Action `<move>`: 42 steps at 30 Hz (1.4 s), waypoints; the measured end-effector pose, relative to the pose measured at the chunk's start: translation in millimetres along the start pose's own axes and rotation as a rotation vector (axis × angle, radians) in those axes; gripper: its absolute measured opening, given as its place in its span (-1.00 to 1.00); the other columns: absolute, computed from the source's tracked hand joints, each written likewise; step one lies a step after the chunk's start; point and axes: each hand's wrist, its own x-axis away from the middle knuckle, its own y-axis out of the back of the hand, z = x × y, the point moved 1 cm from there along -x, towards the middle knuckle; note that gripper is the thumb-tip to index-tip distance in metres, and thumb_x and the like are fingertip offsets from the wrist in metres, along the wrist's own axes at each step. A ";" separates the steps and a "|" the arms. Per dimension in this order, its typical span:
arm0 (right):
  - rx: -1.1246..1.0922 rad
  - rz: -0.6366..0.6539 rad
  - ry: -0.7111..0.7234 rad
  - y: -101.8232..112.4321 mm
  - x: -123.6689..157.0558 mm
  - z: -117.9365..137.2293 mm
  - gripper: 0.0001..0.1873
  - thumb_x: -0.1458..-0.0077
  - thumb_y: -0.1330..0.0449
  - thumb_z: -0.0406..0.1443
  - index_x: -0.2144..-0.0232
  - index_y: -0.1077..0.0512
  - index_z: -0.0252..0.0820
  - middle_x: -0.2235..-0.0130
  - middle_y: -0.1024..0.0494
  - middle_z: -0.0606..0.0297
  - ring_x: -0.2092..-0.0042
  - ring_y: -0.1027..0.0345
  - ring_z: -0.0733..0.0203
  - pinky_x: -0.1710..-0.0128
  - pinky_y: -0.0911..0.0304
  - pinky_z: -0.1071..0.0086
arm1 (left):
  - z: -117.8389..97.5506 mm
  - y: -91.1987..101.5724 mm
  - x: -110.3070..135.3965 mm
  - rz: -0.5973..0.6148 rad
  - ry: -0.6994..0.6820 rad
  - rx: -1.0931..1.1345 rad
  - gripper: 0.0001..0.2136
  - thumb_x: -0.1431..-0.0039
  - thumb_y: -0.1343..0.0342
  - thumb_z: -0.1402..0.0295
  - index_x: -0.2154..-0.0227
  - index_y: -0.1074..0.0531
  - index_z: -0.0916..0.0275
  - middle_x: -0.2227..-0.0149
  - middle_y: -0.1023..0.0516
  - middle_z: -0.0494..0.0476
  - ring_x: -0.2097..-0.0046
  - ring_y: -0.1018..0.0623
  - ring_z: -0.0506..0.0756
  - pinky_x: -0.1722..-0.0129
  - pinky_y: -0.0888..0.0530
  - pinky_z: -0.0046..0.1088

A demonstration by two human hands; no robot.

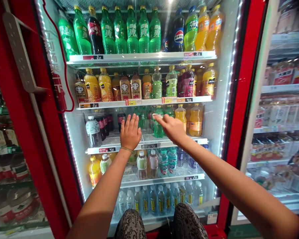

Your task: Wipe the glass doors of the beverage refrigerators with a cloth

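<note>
My left hand (131, 132) is raised with its palm forward and fingers stretched out, seemingly flat against the glass door of a red drinks fridge. A thin band circles that wrist. To its right, my right hand (173, 127) is closed, with the index finger extended along a small white wad (157, 116), perhaps tissue or cloth. The wad is partly hidden by the fingers and blurred. Behind the hands, a green bottle (158, 130) and an orange drink bottle (180, 114) stand on the middle shelf (109, 142).
A long grey door handle (22, 53) runs down the left. Green soda bottles (132, 33) line the top shelf, and water bottles (160, 199) fill the bottom. My patterned knees (131, 224) are close to the fridge. Another stocked cooler (284, 116) stands to the right.
</note>
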 end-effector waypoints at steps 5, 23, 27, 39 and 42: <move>-0.028 0.052 0.011 -0.4 10.1 11.2 -0.47 -0.43 0.09 -0.35 -0.35 -0.25 0.08 0.15 -0.55 0.17 0.32 -0.34 0.21 0.41 0.01 0.32 | -0.1 0.4 -0.5 0.009 0.004 0.006 -0.46 -0.39 0.05 0.31 -0.40 -0.17 0.21 -0.40 -0.23 0.19 -0.46 -0.15 0.21 -0.49 0.04 -0.06; -0.349 -0.533 -0.039 -13.2 -88.3 -28.8 -0.57 -0.39 0.14 -0.28 -0.23 -0.24 0.03 -0.32 -0.30 0.18 -0.44 -0.05 0.01 -0.44 -0.01 -0.14 | 2.3 -2.1 0.8 -0.038 -0.028 0.007 -0.42 -0.36 0.01 0.33 -0.42 -0.12 0.20 -0.40 -0.23 0.21 -0.46 -0.16 0.21 -0.49 0.04 -0.06; -0.326 -0.414 -0.048 -36.5 -21.5 5.2 -0.61 -0.39 0.02 -0.12 -0.17 -0.30 -0.09 -0.48 -0.07 0.17 -0.52 0.25 -0.02 -0.48 0.14 -0.19 | 2.0 -2.3 1.3 -0.050 -0.054 -0.018 -0.41 -0.37 0.01 0.33 -0.43 -0.09 0.21 -0.40 -0.23 0.20 -0.46 -0.15 0.21 -0.49 0.04 -0.08; -0.236 -0.043 0.343 -45.2 29.9 -25.3 -0.42 -0.36 -0.02 -0.26 -0.38 -0.13 0.09 -0.48 -0.06 0.47 -0.51 0.18 0.15 -0.49 0.07 -0.04 | 2.8 -1.6 1.2 -0.017 -0.003 0.076 -0.43 -0.36 0.00 0.30 -0.41 -0.15 0.20 -0.40 -0.23 0.23 -0.47 -0.12 0.24 -0.49 0.05 -0.03; -0.164 -0.173 -0.175 -16.9 -25.1 -73.1 -0.37 -0.39 0.06 -0.24 -0.44 0.02 0.08 -0.51 0.07 0.38 -0.53 0.31 0.01 -0.47 0.19 -0.25 | 2.2 -1.9 0.6 0.000 0.018 0.104 -0.42 -0.35 0.00 0.29 -0.41 -0.16 0.19 -0.41 -0.21 0.23 -0.47 -0.11 0.25 -0.49 0.07 0.00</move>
